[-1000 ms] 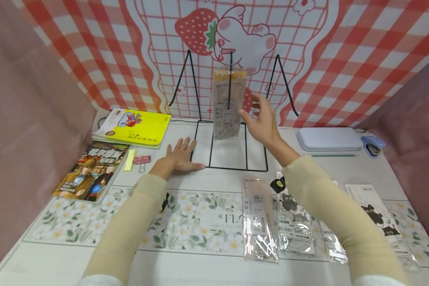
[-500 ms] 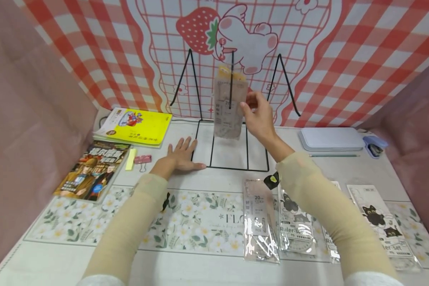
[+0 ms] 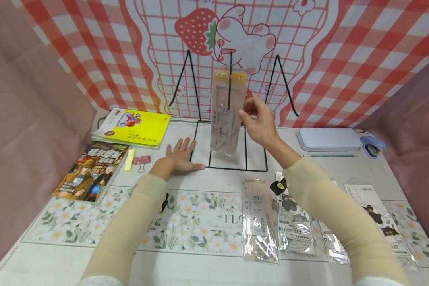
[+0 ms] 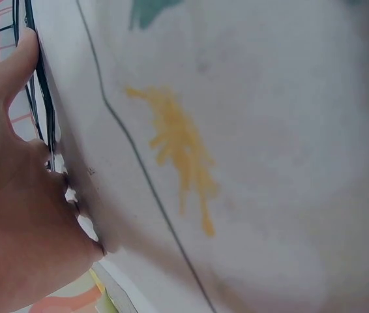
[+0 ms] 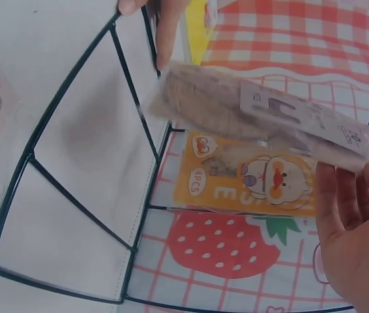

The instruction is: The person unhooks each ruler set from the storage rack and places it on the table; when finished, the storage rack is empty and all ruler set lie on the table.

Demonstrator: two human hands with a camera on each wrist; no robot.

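My right hand (image 3: 260, 121) pinches the edge of a pinkish clear-packaged ruler set (image 3: 226, 119) between thumb and fingers. The pack is at the middle prong of a black wire display rack (image 3: 236, 169); whether its top is threaded on the prong is hard to tell. Behind it hangs an orange-and-yellow packet (image 5: 197, 179) with a duck picture, only its top showing in the head view. With fingers spread, my left hand (image 3: 181, 155) lies flat on the table at the left of the rack's base, its thumb at the front wire.
Another pinkish ruler pack (image 3: 259, 218) and cat-printed ruler sets (image 3: 294, 222) lie at front right. A pencil case (image 3: 329, 139), a pencil (image 3: 330, 155) and a stapler-like item (image 3: 373, 147) are at back right. Books (image 3: 139, 127), a comic book (image 3: 91, 171) and a binder clip (image 3: 141, 159) lie left.
The pinkish pack's lower end has come down and towards me, and the yellow packet top behind shows flatter. My right hand has shifted slightly; my left hand has stayed put.
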